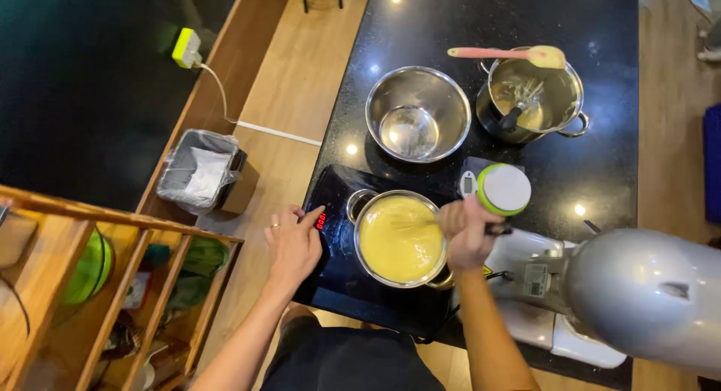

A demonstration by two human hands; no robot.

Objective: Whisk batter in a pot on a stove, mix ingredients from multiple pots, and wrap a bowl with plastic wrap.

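Two hands are busy at one pot (400,239) of thick yellow mix. The pot sits on a flat black cooker (338,203) near the front of the dark table (601,158), at about 6 o'clock from the empty steel bowl (417,113).

The right hand (467,232) is at the pot's 3 o'clock side. Its fingers are clenched around a dark handle, which looks like a whisk going down into the mix. The left hand (294,241) is at the pot's 9 o'clock side. It is loose and holds nothing, with one finger on the cooker's red lights (321,221).

I think the pot will be heavy, since it is nearly full. It may be hot, and the mix could slop over if tipped. The safe places to hold look like the small side handles, with both hands.

The pot is round, shiny steel. The mix is smooth and pale yellow.
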